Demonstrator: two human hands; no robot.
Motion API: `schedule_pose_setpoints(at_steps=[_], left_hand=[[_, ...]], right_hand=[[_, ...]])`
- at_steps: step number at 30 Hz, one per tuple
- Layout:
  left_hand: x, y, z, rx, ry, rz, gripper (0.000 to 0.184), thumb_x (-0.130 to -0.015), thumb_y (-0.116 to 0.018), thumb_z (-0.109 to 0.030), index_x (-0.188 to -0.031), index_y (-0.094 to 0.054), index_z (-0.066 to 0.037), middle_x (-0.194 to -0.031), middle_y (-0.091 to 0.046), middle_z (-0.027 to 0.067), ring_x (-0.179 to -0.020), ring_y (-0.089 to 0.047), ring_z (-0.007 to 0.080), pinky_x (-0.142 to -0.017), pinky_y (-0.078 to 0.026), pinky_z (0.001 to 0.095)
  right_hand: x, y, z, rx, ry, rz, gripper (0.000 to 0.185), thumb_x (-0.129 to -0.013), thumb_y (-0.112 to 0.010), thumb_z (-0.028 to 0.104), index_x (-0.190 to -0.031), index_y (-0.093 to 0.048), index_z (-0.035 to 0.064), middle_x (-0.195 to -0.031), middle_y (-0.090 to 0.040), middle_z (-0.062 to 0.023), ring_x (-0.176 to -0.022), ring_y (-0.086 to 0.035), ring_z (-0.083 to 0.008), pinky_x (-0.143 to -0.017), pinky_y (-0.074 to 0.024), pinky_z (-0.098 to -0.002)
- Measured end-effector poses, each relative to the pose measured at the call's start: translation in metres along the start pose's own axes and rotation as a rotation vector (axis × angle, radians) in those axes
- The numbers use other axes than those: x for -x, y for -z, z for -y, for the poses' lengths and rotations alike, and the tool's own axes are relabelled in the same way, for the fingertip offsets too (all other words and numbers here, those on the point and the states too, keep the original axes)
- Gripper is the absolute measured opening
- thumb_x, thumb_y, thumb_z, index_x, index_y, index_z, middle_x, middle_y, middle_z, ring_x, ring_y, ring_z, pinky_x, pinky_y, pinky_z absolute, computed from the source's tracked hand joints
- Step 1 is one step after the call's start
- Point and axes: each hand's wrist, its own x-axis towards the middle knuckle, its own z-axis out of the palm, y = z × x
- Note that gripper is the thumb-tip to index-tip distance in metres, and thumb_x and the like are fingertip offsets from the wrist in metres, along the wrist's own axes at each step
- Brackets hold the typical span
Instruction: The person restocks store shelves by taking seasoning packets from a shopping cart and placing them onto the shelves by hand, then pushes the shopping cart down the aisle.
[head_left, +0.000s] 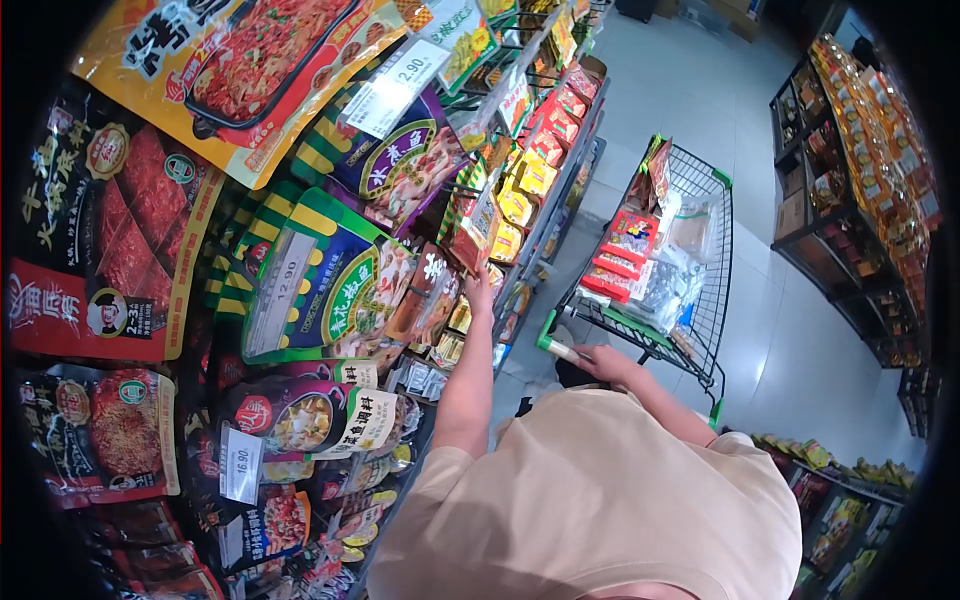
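Toward the left end of the shelf rack (562,178), a black-and-red pouch (125,240) hangs beneath a larger orange pouch (265,75). Next come a green pouch (345,285), partly behind a 12.90 price tag (280,290), and a purple pouch (400,165) above it.

Near the rack's front edge, the left hand (480,287) reaches up, its fingers together at the lower end of a reddish-brown packet (472,235); whether it grips the packet or only touches it, I cannot tell. Yellow packets (522,190) sit just beside this one, along the front edge.

Right of the rack, the right hand (603,363) is curled around the cart handle (566,351). In the shopping cart (723,178), red packets (625,250) lie toward the left edge, with clear plastic packaging (668,290) beside them, nearer the right edge.
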Motion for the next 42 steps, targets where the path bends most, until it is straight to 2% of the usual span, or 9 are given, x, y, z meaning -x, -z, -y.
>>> schedule_pose_setpoints(at_steps=[2,5,7,11,13,19,32,38,42], left_hand=[[0.009,0.008,0.009,0.12,0.074,0.046,0.064,-0.1,-0.059,-0.043,-0.147,-0.032,-0.008,-0.148,-0.042,0.0119,-0.131,-0.049,0.0259,-0.101,-0.048,0.0473],[0.041,0.011,0.008,0.111,0.171,0.06,0.069,-0.1,-0.058,-0.045,-0.152,-0.028,-0.01,-0.151,-0.04,0.0106,-0.131,-0.049,0.0306,-0.102,-0.047,0.0462],[0.067,0.009,0.004,0.083,0.188,0.239,0.074,-0.099,-0.058,-0.047,-0.155,-0.025,-0.012,-0.154,-0.037,0.0117,-0.133,-0.048,0.034,-0.101,-0.047,0.0454],[0.116,-0.016,0.002,-0.141,0.263,0.549,0.069,-0.099,-0.058,-0.048,-0.151,-0.036,-0.007,-0.144,-0.05,0.01,-0.126,-0.056,0.0266,-0.092,-0.051,0.0376],[0.139,-0.038,0.019,-0.146,0.083,0.56,0.06,-0.1,-0.06,-0.042,-0.142,-0.047,-0.002,-0.126,-0.061,0.0079,-0.1,-0.069,0.0216,-0.083,-0.052,0.0294],[0.134,-0.044,0.04,-0.34,-0.099,0.597,0.04,-0.099,-0.063,-0.024,-0.132,-0.055,-0.002,-0.106,-0.064,0.0061,-0.093,-0.07,0.0193,-0.078,-0.052,0.0295],[0.151,-0.028,0.042,-0.491,-0.087,0.563,0.037,-0.091,-0.061,-0.006,-0.127,-0.058,-0.01,-0.102,-0.067,0.0083,-0.094,-0.073,0.0187,-0.079,-0.051,0.0281],[0.175,-0.006,0.039,-0.563,-0.095,0.519,0.036,-0.089,-0.06,-0.005,-0.125,-0.058,-0.006,-0.1,-0.067,0.0086,-0.092,-0.072,0.0181,-0.076,-0.052,0.0285],[0.164,0.019,0.076,-0.427,-0.091,0.536,0.04,-0.082,-0.067,-0.016,-0.121,-0.063,-0.007,-0.105,-0.067,0.0121,-0.1,-0.063,0.0239,-0.091,-0.046,0.0352]], right_hand=[[0.002,-0.004,-0.004,0.015,0.001,-0.037,0.031,-0.1,-0.054,0.034,-0.123,-0.061,0.0139,-0.099,-0.071,-0.0187,-0.092,-0.065,-0.043,-0.078,-0.0515,-0.053],[0.007,-0.005,-0.003,0.051,-0.043,-0.032,0.033,-0.1,-0.053,0.034,-0.128,-0.06,0.0181,-0.103,-0.07,-0.0187,-0.094,-0.066,-0.042,-0.08,-0.0524,-0.0529],[0.01,-0.008,-0.003,0.039,-0.059,-0.053,0.034,-0.101,-0.051,0.037,-0.129,-0.06,0.0192,-0.106,-0.07,-0.0184,-0.096,-0.066,-0.0418,-0.082,-0.0526,-0.0532],[0.017,-0.017,-0.007,0.032,-0.106,-0.08,0.037,-0.101,-0.05,0.039,-0.131,-0.059,0.0192,-0.108,-0.07,-0.0178,-0.099,-0.066,-0.0415,-0.085,-0.0526,-0.0534],[0.022,-0.02,-0.007,0.012,-0.084,-0.139,0.039,-0.101,-0.049,0.04,-0.133,-0.058,0.0186,-0.109,-0.07,-0.0173,-0.1,-0.066,-0.0413,-0.086,-0.0525,-0.0534],[0.052,-0.035,-0.019,-0.062,-0.132,-0.235,0.045,-0.095,-0.06,0.037,-0.135,-0.056,0.0162,-0.109,-0.071,-0.0167,-0.101,-0.067,-0.0397,-0.087,-0.0526,-0.0514],[0.127,-0.068,-0.076,0.204,-0.405,-0.345,0.042,-0.083,-0.072,0.038,-0.12,-0.065,0.0182,-0.096,-0.073,-0.0115,-0.094,-0.069,-0.0339,-0.08,-0.0548,-0.0481],[0.151,-0.071,-0.034,0.122,-0.348,-0.359,0.041,-0.085,-0.072,0.043,-0.114,-0.068,0.0154,-0.096,-0.073,-0.0123,-0.092,-0.069,-0.0342,-0.078,-0.0551,-0.0463],[0.171,-0.097,-0.017,-0.033,-0.098,-0.718,0.027,-0.09,-0.068,0.026,-0.109,-0.069,0.006,-0.096,-0.072,-0.015,-0.09,-0.069,-0.0345,-0.077,-0.055,-0.0424]])
